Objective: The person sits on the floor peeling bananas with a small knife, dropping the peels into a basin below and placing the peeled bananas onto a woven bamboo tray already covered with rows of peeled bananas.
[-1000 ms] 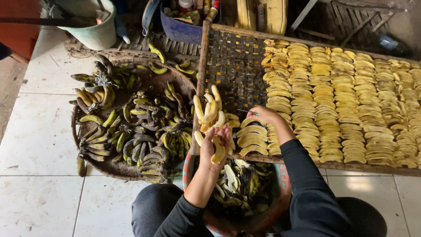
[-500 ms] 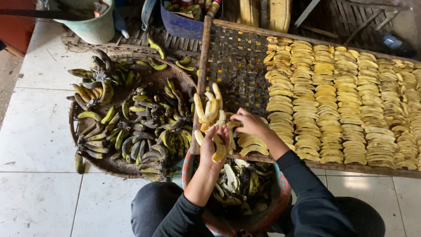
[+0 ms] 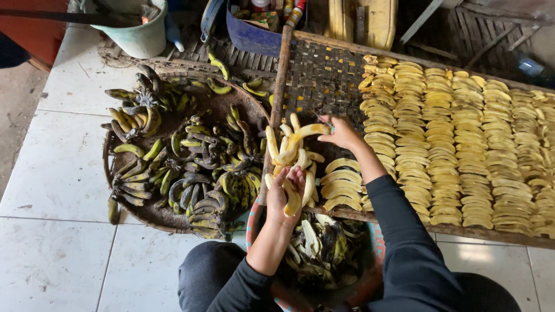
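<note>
— What have your hands got, seen from the head camera?

— My left hand (image 3: 284, 193) is clasped around a bunch of peeled bananas (image 3: 292, 159), pale yellow, held upright over the near-left corner of the woven drying rack (image 3: 324, 75). My right hand (image 3: 341, 133) pinches the tip of one peeled banana (image 3: 312, 129) sticking out at the top of that bunch.

— What lies around them?

— On the rack, just right of my hands, a few flattened banana slices (image 3: 342, 179) sit near the front edge. Further right, tight rows of slices (image 3: 462, 144) cover the rack out to its right end. The left part of the rack, behind my hands, is bare weave.

— And left of the rack?

— A round woven tray (image 3: 124, 208) on the tiled floor (image 3: 52, 173), heaped with unpeeled bananas (image 3: 191, 167), green to blackened. The rack's wooden side pole (image 3: 277, 98) runs between the tray and my hands.

— Below you?

— A basin (image 3: 370, 277) of dark peels (image 3: 324, 248) sits between my knees, under my left forearm. A pale bucket (image 3: 139, 32) and a blue tub (image 3: 254, 34) stand at the far side.
</note>
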